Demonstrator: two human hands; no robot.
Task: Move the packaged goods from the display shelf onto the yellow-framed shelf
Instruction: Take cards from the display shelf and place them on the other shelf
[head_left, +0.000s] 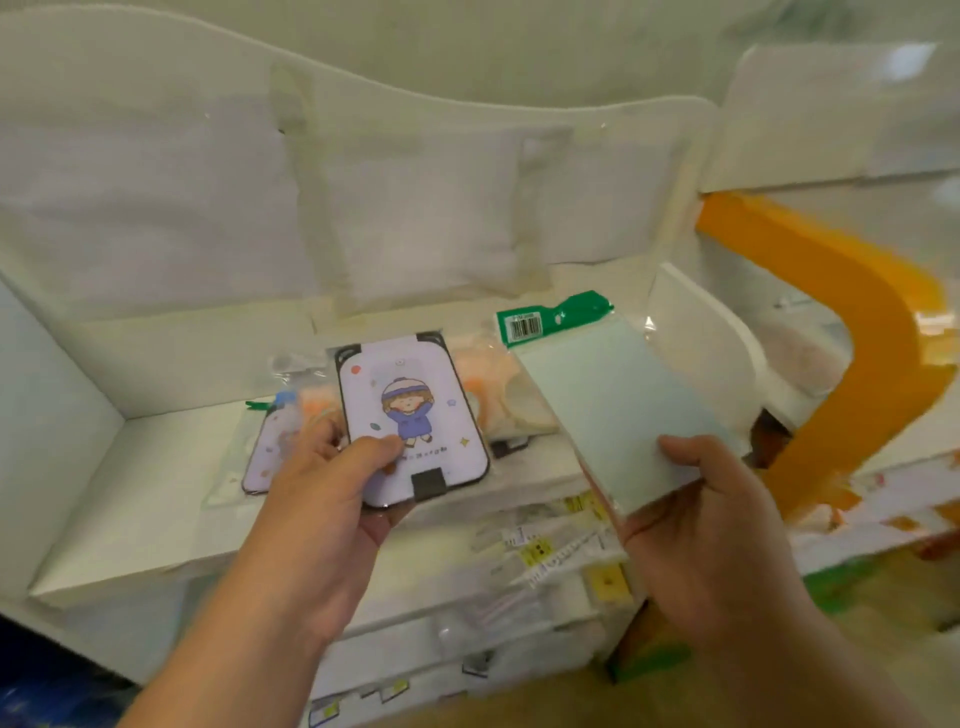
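Two glossy flat packs, each gripped: rounded cartoon card (413, 415) in left hand (332, 483), pale-green rectangle (618, 410) in right hand (696, 499).

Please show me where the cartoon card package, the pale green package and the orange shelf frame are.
cartoon card package (410, 415): head view, on the printed figure.
pale green package (618, 410): head view, middle of its plain face.
orange shelf frame (852, 332): head view, on the curved bar.

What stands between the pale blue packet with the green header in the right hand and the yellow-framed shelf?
Nothing visible: the pale blue packet in the right hand has only the white shelf's low end panel beside it before the yellow-framed shelf.
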